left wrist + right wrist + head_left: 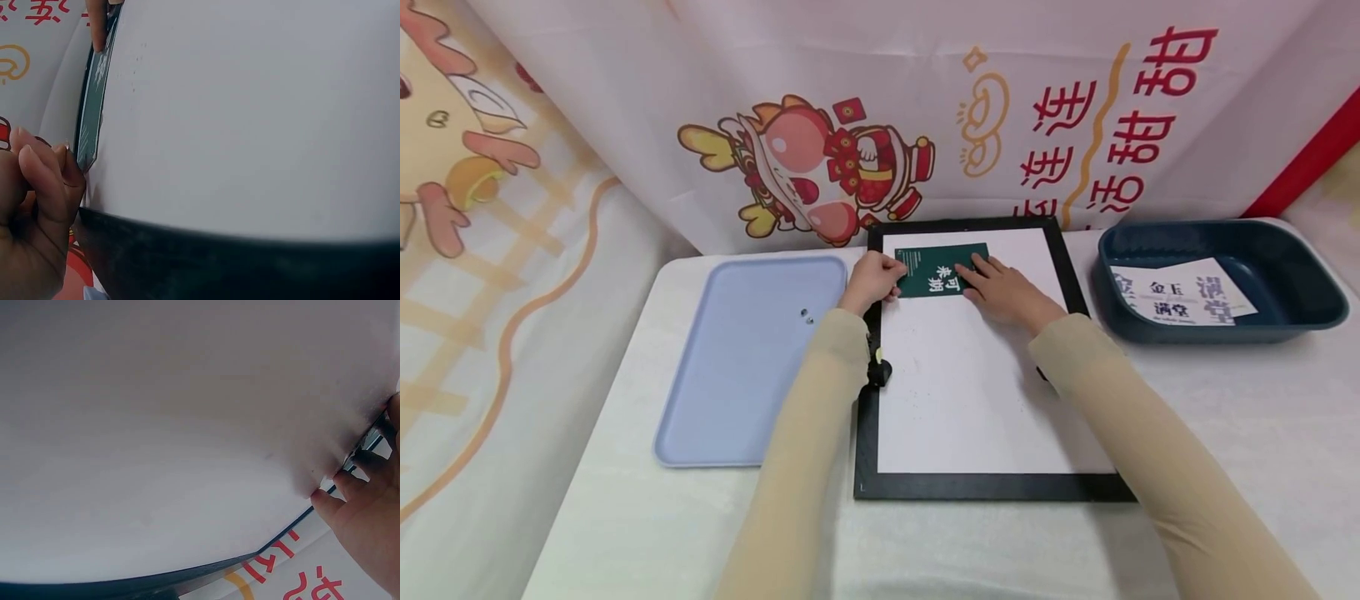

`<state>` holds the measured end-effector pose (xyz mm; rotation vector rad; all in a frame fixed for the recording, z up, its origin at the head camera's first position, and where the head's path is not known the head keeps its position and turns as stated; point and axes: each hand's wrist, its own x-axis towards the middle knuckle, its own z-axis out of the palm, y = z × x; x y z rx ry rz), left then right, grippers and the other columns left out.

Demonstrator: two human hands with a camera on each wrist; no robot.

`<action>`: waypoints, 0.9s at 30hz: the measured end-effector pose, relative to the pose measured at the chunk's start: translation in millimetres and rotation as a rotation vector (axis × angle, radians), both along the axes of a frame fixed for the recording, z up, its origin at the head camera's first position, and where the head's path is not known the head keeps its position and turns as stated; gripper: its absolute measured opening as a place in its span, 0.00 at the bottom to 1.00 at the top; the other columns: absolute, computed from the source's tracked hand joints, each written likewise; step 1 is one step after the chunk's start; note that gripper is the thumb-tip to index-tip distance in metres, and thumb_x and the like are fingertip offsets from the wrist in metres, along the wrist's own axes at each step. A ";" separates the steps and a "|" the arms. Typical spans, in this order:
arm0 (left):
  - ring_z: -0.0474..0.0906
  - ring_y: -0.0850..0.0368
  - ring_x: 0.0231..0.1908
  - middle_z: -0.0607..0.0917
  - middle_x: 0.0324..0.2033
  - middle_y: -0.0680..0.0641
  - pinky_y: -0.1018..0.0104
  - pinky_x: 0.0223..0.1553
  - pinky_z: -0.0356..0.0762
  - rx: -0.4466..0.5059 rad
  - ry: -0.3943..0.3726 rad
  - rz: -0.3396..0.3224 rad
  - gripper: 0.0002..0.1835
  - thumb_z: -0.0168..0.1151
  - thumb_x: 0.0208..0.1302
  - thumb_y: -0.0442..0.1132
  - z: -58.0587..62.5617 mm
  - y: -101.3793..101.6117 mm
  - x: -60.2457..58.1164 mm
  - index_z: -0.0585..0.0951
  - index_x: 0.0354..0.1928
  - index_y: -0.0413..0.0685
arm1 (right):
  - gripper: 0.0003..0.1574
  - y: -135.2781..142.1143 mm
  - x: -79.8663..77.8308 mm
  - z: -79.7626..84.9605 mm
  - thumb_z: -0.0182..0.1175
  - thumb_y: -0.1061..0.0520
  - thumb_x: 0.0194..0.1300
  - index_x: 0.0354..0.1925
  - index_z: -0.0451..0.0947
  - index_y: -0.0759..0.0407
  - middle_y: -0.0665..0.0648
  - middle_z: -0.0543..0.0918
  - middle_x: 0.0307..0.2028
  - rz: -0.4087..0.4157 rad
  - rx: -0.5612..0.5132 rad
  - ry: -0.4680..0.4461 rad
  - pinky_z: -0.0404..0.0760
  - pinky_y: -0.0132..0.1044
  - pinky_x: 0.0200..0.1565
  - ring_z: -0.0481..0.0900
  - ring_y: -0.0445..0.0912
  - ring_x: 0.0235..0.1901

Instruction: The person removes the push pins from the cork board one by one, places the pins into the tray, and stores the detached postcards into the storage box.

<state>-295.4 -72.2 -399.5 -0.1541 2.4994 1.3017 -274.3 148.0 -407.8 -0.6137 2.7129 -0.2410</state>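
Note:
A dark green card (925, 287) with white characters lies across the upper part of a white board (962, 392) in a black frame. My left hand (871, 282) is at the card's left end, thumb and fingers curled together at its edge; I cannot tell whether a small piece is pinched there too. Spread over the card's right part, my right hand (1002, 292) presses it with its fingertips. The left wrist view shows the card (94, 115) edge-on beside my left hand (40, 200). In the right wrist view, the right hand's fingers (350, 487) touch down near the board's border.
A light blue tray (730, 375) lies left of the board, with a few small shiny pieces (806, 316) near its right side. To the right stands a dark blue basin (1292, 292) with printed white cards (1180, 292) in it. A printed cloth (880, 75) hangs behind.

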 end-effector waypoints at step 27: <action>0.78 0.67 0.20 0.84 0.48 0.43 0.75 0.23 0.73 0.020 -0.016 0.004 0.20 0.51 0.71 0.48 41.3 -37.4 18.8 0.80 0.53 0.41 | 0.35 -0.3 1.9 2.5 0.38 0.49 0.77 0.75 0.43 0.56 0.68 0.40 0.75 0.004 -0.003 -0.004 0.45 0.61 0.71 0.38 0.66 0.74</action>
